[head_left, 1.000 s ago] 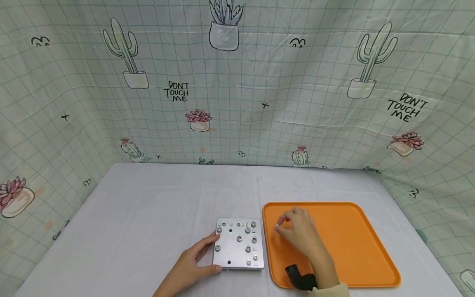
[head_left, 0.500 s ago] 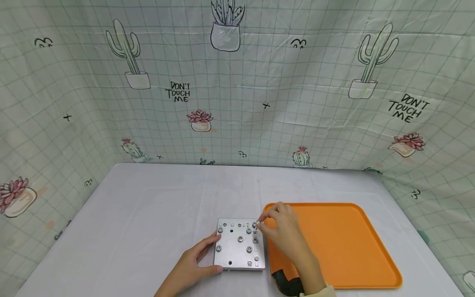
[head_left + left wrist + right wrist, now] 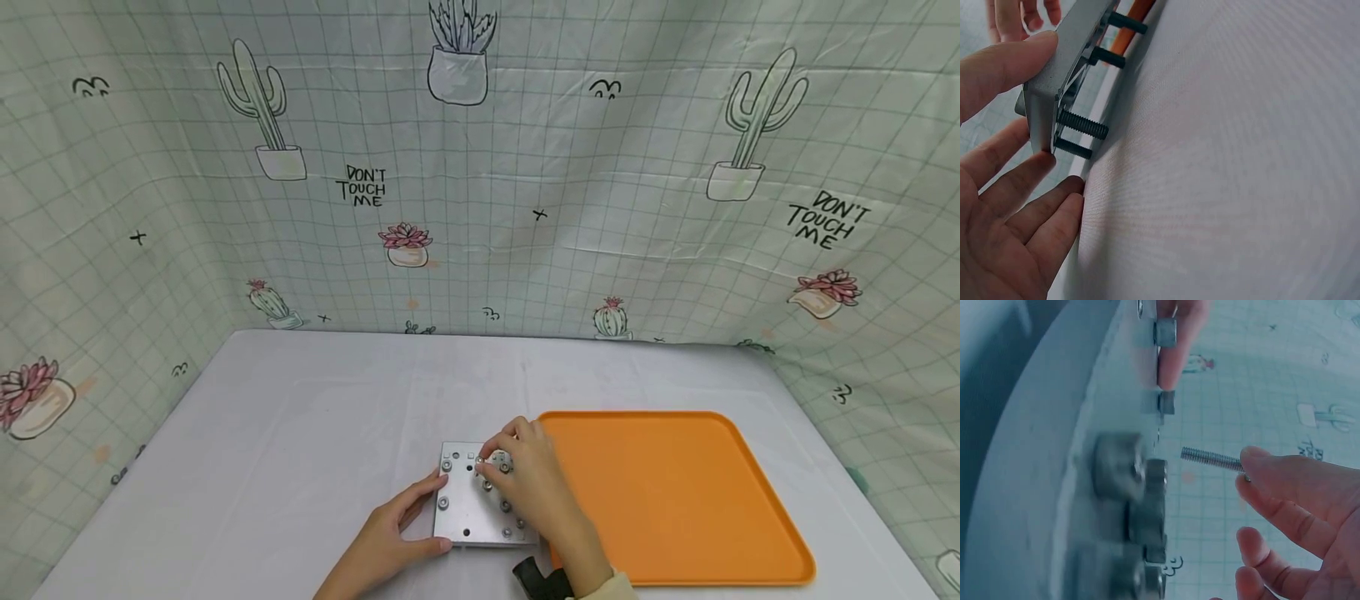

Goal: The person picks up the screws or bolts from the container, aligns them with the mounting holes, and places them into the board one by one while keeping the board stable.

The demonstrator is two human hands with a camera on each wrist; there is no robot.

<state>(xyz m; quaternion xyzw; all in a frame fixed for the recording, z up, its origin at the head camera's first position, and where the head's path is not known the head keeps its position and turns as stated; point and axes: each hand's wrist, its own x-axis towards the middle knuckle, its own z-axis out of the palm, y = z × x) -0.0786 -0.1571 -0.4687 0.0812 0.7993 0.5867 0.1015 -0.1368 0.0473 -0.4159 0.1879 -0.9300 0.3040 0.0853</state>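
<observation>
A square silver metal plate (image 3: 471, 507) lies on the white table, with several socket-head screws (image 3: 443, 503) standing in its holes. My left hand (image 3: 386, 532) holds the plate by its left side, thumb at the near corner and fingers along the edge. Threaded screw shanks (image 3: 1083, 124) stick out below the plate in the left wrist view. Between thumb and index finger, my right hand (image 3: 528, 475) pinches a single screw (image 3: 1211, 458) over the plate's upper part. Its threaded end points at the plate, apart from it in the right wrist view. My right hand hides the plate's upper right area.
An orange tray (image 3: 675, 500) stands on the table just right of the plate. Bare holes (image 3: 467, 532) show in the plate. Behind the white table (image 3: 337, 400) hangs a cactus-print cloth (image 3: 480, 183). A black band-like piece (image 3: 542, 579) sits at my right wrist.
My right hand has moved left from above the orange tray to over the plate, carrying the screw. My left hand keeps its hold on the plate, and the plate stays in place.
</observation>
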